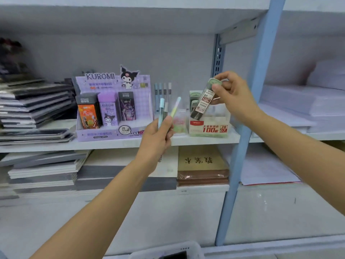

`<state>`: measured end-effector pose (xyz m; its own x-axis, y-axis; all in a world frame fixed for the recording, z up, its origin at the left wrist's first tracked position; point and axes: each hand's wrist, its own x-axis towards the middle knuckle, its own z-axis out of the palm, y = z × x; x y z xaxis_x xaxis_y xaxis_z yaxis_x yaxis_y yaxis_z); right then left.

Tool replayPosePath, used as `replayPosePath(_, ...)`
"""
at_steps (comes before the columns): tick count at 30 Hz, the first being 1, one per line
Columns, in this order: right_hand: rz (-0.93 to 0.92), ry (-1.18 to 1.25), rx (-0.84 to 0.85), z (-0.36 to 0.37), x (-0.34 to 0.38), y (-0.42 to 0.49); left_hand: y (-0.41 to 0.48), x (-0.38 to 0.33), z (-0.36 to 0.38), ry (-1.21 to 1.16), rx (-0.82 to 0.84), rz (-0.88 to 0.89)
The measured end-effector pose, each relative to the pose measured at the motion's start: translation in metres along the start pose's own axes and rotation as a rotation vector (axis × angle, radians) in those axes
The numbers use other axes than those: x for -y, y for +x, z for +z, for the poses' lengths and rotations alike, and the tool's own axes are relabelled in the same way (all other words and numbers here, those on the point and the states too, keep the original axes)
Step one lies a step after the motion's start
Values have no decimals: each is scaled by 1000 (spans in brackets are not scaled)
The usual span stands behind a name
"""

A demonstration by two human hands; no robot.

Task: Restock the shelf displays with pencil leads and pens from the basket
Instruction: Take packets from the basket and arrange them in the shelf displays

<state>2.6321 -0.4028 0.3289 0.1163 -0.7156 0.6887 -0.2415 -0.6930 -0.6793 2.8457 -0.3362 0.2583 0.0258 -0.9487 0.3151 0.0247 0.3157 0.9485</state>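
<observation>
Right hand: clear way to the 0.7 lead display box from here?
Likely yes: the right hand, pinching a lead tube, is just over the 0.7 display box, nothing between. The left hand with pens is off to one side.

Printed across the header card of the purple display box [89, 134] is the word "KUROMI" in large dark letters. On its front lip, an oval badge reads "2B 0.5"; beside that, part of a number, "200", shows; the small print there is too blurred to read. Inside this box, the middle purple carton [108, 113] also says "KUROMI". Right of the purple box, a white-and-green display box [207, 128] carries a red "100" and a tag "2B 0.7". Above it, the lead tube [204, 101] pinched in the right hand [233, 94] shows "0.7" and "100". Below the shelf, a brown packet [202, 161] bears Chinese characters, upside down and unclear.
</observation>
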Motion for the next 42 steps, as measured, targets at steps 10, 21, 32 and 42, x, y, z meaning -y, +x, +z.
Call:
replayPosePath(10, 4, -91, -53, 0, -15, 43, 17, -7, 4, -22, -9, 17)
replayPosePath(21, 25, -392, 141, 18, -34, 29, 20, -4, 4, -6, -13, 21)
replayPosePath(32, -14, -180, 86, 22, -1, 15, 16, -5, -1, -14, -8, 11)
replayPosePath(42, 135, 253, 266, 40, 15, -9, 9, -10, -32, -233, -68, 5)
